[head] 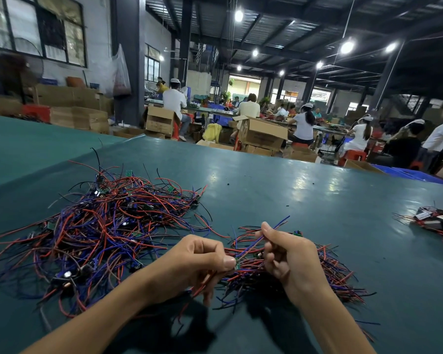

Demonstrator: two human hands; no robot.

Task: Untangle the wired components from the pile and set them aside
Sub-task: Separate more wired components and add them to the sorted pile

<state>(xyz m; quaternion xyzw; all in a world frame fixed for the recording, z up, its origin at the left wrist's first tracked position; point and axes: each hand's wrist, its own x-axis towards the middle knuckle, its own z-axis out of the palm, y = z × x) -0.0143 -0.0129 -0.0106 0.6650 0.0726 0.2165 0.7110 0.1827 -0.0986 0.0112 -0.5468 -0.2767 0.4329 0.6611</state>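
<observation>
Wired components (241,261), small boards trailing red and blue leads, sit pinched between both hands low in the head view: the left hand (202,256) is closed on a little board, thumb on top, while the right hand (287,254) is closed round a blue wire (274,227). They look light and limp, likely to snag, so holding the board and drawing leads out gently seems safest. A big tangled pile (100,226) lies just left on the green table (292,195), a sorted heap (335,274) under the right hand, another bundle (435,223) well apart at right.
</observation>
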